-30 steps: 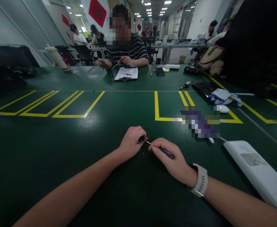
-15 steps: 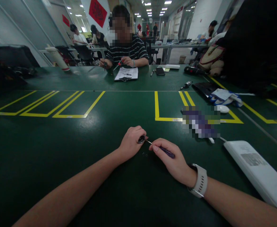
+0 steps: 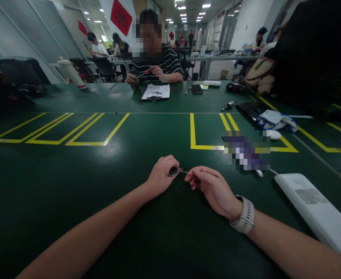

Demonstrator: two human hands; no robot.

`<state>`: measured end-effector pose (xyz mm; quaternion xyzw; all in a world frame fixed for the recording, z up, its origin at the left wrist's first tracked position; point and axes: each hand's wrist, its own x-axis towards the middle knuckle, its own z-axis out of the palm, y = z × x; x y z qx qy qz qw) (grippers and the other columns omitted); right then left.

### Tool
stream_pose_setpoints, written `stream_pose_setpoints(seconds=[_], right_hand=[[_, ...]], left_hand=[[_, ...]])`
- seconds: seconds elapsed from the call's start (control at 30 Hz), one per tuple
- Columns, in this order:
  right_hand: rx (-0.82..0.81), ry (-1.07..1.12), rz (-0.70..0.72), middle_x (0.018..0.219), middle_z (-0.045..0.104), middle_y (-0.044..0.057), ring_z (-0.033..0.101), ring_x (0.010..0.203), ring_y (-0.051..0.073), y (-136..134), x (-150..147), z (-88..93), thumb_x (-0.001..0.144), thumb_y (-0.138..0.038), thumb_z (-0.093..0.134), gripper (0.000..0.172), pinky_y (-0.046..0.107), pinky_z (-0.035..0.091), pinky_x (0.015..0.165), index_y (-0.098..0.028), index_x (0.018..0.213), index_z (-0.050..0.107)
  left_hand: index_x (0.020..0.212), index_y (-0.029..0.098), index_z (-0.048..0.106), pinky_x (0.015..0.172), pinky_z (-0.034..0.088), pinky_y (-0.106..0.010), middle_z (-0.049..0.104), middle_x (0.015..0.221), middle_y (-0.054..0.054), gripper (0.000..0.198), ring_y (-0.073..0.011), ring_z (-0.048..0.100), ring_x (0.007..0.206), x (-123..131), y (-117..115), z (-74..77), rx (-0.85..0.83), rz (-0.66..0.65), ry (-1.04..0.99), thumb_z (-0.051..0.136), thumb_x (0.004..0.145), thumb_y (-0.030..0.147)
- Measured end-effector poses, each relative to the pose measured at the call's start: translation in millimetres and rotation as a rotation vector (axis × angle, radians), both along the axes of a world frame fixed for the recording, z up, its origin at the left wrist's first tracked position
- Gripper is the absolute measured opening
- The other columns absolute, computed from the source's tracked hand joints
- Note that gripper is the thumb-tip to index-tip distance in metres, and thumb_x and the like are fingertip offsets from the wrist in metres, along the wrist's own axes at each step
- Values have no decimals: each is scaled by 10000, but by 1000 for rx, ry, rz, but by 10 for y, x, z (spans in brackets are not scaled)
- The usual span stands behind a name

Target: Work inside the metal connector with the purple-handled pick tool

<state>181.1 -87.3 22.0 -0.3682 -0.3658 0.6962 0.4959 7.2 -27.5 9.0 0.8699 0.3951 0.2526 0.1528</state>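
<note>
My left hand (image 3: 161,175) rests on the green table (image 3: 71,186), closed around a small round metal part (image 3: 173,171). My right hand (image 3: 209,186) is closed on a thin precision screwdriver (image 3: 183,171) whose tip meets the round part; the handle is hidden inside my fingers. Two tiny dark screws (image 3: 177,190) lie on the table just below the part, between my hands. A pale watch (image 3: 244,219) sits on my right wrist.
A white flat device (image 3: 312,209) lies at right, with a cable toward a blurred patch (image 3: 246,151). Yellow tape boxes (image 3: 71,131) cross the table. Gloves (image 3: 275,118), a mouse (image 3: 273,134) and tools lie far right. A person opposite holds a red-handled screwdriver (image 3: 147,72) over a clipboard (image 3: 156,91).
My right hand rolled over the screwdriver, hiding its purple handle, and the shaft levelled out. The person opposite raised their hands with the red tool.
</note>
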Motion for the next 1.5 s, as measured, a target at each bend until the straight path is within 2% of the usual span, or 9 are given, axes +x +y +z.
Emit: stream_pose_setpoints(seconds=[0.13,0.27,0.5,0.7,1.03,1.5], right_hand=[[113,-140,-57,768,647,36,533,696,141,-45,-10,-15,805,-245,564,149,283,399,644,-170,745,678],[226,-279,-31,774,644,27,533,704,142,-81,-24,-19,808,-258,574,143,287,401,653,-181,767,687],[24,5,-14,740,658,46,537,654,130,-4,6,1,782,-216,582,143,269,397,613,-150,705,682],[-50,143,51,749,655,50,538,646,121,51,46,-61,801,-220,555,168,254,403,604,-132,724,676],[-2,41,-20,716,653,38,529,633,123,6,25,-13,776,-218,579,142,256,390,592,-149,691,669],[-101,113,-40,594,614,27,502,530,112,42,54,-13,726,-198,569,150,240,360,521,-132,614,643]], left_hand=[[664,161,491,649,339,-278,523,716,3,162,-136,479,680,9,-5,7,13,29,37,512,824,170],[667,161,502,652,335,-285,525,718,-3,158,-143,482,685,10,-19,5,46,41,91,506,825,165],[657,160,490,647,338,-274,520,706,1,174,-133,481,676,3,-32,4,76,18,15,516,828,168],[659,162,488,634,353,-255,520,707,5,163,-126,491,683,-9,2,-24,25,-43,-70,538,814,167],[695,157,535,678,359,-289,550,753,-12,139,-143,510,711,8,-33,23,64,-28,96,480,820,128],[686,156,521,674,352,-281,546,755,-11,145,-139,508,713,-2,-15,-1,42,-21,78,508,829,176]])
